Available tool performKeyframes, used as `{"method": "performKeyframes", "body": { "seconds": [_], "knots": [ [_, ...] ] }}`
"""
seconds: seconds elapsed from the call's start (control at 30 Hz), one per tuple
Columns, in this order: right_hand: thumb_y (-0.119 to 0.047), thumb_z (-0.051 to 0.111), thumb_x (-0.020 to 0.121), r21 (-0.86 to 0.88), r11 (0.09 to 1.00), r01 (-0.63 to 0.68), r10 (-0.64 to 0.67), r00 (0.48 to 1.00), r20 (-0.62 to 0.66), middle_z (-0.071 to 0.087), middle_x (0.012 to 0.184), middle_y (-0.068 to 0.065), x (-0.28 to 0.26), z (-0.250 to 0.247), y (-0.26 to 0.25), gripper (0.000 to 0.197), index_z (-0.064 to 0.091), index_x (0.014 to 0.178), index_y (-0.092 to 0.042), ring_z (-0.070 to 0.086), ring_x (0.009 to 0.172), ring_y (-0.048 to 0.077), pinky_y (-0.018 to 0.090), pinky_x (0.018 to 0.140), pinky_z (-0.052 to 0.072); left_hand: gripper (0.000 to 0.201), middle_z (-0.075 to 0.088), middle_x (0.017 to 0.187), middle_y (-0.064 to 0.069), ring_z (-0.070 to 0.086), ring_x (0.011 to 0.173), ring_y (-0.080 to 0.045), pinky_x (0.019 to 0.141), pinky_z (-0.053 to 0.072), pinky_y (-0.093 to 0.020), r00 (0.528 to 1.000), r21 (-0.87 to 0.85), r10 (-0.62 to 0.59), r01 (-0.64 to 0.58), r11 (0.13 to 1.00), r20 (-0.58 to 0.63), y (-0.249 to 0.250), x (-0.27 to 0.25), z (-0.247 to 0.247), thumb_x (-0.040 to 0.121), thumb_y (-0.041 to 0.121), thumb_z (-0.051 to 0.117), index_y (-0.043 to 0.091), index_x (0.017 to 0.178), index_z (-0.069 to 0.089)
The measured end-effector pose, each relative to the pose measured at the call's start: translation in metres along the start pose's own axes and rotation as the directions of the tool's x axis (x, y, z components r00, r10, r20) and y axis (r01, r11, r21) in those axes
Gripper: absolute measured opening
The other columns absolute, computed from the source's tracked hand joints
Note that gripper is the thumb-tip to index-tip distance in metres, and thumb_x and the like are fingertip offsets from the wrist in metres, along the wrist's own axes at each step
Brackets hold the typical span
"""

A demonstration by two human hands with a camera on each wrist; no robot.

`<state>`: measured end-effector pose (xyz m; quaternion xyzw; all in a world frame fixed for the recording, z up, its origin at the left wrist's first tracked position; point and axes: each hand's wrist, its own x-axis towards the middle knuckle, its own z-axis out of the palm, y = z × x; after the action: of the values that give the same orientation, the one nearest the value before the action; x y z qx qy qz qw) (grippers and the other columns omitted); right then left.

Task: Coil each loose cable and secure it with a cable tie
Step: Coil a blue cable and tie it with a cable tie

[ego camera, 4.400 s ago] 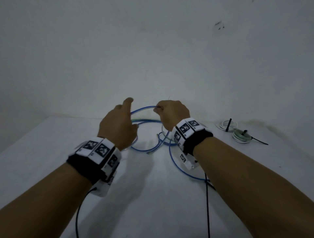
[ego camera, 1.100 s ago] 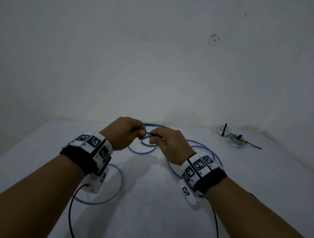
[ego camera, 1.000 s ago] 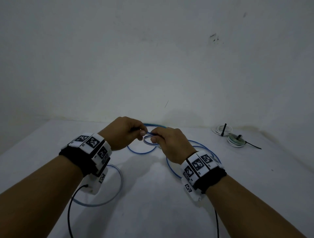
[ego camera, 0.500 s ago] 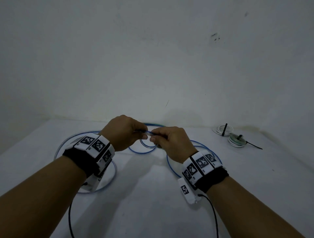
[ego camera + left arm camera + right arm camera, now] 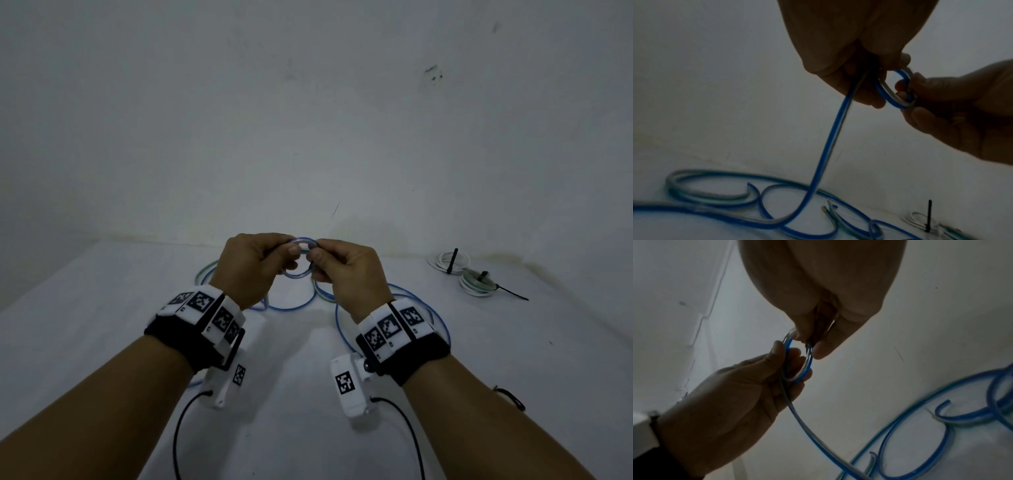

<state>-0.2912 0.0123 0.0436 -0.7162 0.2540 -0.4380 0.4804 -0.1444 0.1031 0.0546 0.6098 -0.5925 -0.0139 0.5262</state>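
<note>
Blue cable [image 5: 297, 274] small coil | left hand [image 5: 251, 270] fingers pinching it | right hand [image 5: 349, 274] fingers pinching it

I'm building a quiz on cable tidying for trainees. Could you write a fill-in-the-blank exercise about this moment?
1. The left hand and right hand together hold a small loop of ____ cable above the table.
2. The number of coils already tied and set aside at the far right is ____.
3. The ties on the finished coils are ____ in colour.
4. The rest of the held cable trails down to the ____.

Missing words: blue; two; black; table
</note>
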Motion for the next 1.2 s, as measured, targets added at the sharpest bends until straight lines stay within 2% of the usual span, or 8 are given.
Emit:
{"method": "performKeyframes", "body": {
  "seconds": [0.2, 0.33, 0.47, 0.77, 0.9, 1.0, 1.1, 1.2],
  "knots": [
    [-0.025, 0.071, 0.087, -0.440, 0.883, 0.164, -0.110, 0.983, 0.145, 0.075, 0.101, -0.006, 0.000, -0.004, 0.005, 0.026, 0.074, 0.113, -0.022, 0.068, 0.084, 0.007, 0.023, 0.083, 0.053, 0.018, 0.071, 0.065, 0.008, 0.066, 0.061, -0.006, 0.065, 0.056, -0.033, 0.991, 0.292, 0.047, -0.082, 0.953, 0.127, -0.008, 0.004, -0.004, 0.090, 0.037, 0.061, 0.028, 0.092, 0.077],
    [-0.021, 0.070, 0.087, -0.421, 0.879, 0.223, -0.153, 0.969, 0.195, 0.077, 0.094, -0.006, 0.007, -0.010, -0.005, 0.021, 0.076, 0.107, -0.022, 0.066, 0.077, -0.001, 0.019, 0.080, 0.053, 0.036, 0.069, 0.065, 0.006, 0.063, 0.060, -0.013, 0.060, 0.053, -0.037, 0.980, 0.357, 0.098, -0.155, 0.921, 0.173, -0.007, 0.013, -0.003, 0.087, 0.053, 0.047, 0.033, 0.094, 0.075],
    [-0.020, 0.072, 0.086, -0.214, 0.971, 0.106, -0.087, 0.991, 0.098, 0.076, 0.085, -0.003, 0.016, -0.012, -0.002, 0.014, 0.077, 0.099, -0.019, 0.071, 0.077, 0.013, 0.033, 0.072, 0.059, 0.035, 0.070, 0.068, 0.010, 0.065, 0.064, -0.008, 0.061, 0.053, -0.035, 0.985, 0.250, 0.164, -0.174, 0.953, 0.058, -0.008, 0.016, -0.002, 0.088, 0.055, 0.049, 0.033, 0.095, 0.075],
    [-0.007, 0.069, 0.088, 0.275, 0.956, -0.106, 0.104, 0.994, 0.022, 0.075, 0.095, 0.012, 0.015, 0.005, 0.029, 0.020, 0.073, 0.108, -0.004, 0.069, 0.083, 0.017, 0.024, 0.070, 0.056, 0.015, 0.072, 0.069, 0.009, 0.067, 0.068, -0.004, 0.064, 0.049, -0.013, 0.997, -0.008, -0.061, 0.061, 0.998, -0.042, -0.027, 0.000, 0.007, 0.091, 0.027, 0.063, 0.023, 0.095, 0.077],
    [-0.012, 0.070, 0.089, 0.072, 0.993, -0.090, 0.083, 0.992, 0.093, 0.076, 0.095, 0.000, 0.012, 0.008, 0.041, 0.023, 0.074, 0.111, -0.011, 0.069, 0.082, 0.010, 0.027, 0.073, 0.058, 0.011, 0.070, 0.063, 0.012, 0.066, 0.063, 0.000, 0.059, 0.045, -0.008, 0.999, 0.101, -0.036, 0.038, 0.994, -0.020, -0.037, -0.004, 0.005, 0.089, 0.025, 0.066, 0.025, 0.087, 0.077],
    [-0.023, 0.071, 0.088, -0.278, 0.959, 0.054, -0.014, 0.989, 0.145, 0.072, 0.096, -0.010, 0.012, 0.005, 0.041, 0.025, 0.073, 0.113, -0.025, 0.065, 0.082, 0.005, 0.023, 0.079, 0.054, 0.013, 0.063, 0.053, 0.004, 0.059, 0.047, -0.008, 0.047, 0.045, -0.023, 0.998, 0.244, 0.019, -0.031, 0.969, 0.054, -0.044, -0.001, 0.004, 0.091, 0.041, 0.061, 0.038, 0.087, 0.073],
    [-0.023, 0.068, 0.090, -0.328, 0.928, 0.175, -0.118, 0.975, 0.186, 0.074, 0.087, -0.010, 0.011, 0.003, 0.032, 0.019, 0.075, 0.107, -0.028, 0.066, 0.081, 0.009, 0.029, 0.076, 0.055, 0.029, 0.063, 0.059, 0.003, 0.058, 0.054, -0.012, 0.053, 0.047, -0.035, 0.984, 0.288, 0.111, -0.148, 0.946, 0.140, -0.045, 0.003, 0.006, 0.091, 0.050, 0.050, 0.033, 0.093, 0.074],
    [-0.022, 0.069, 0.090, -0.255, 0.961, 0.106, -0.075, 0.989, 0.129, 0.074, 0.079, -0.006, 0.012, -0.004, 0.033, 0.016, 0.077, 0.103, -0.026, 0.068, 0.074, 0.013, 0.038, 0.076, 0.057, 0.032, 0.069, 0.066, 0.004, 0.063, 0.060, -0.014, 0.057, 0.050, -0.036, 0.988, 0.163, 0.111, -0.128, 0.978, 0.107, -0.046, 0.004, 0.011, 0.089, 0.054, 0.050, 0.037, 0.104, 0.073]
  ]
}}
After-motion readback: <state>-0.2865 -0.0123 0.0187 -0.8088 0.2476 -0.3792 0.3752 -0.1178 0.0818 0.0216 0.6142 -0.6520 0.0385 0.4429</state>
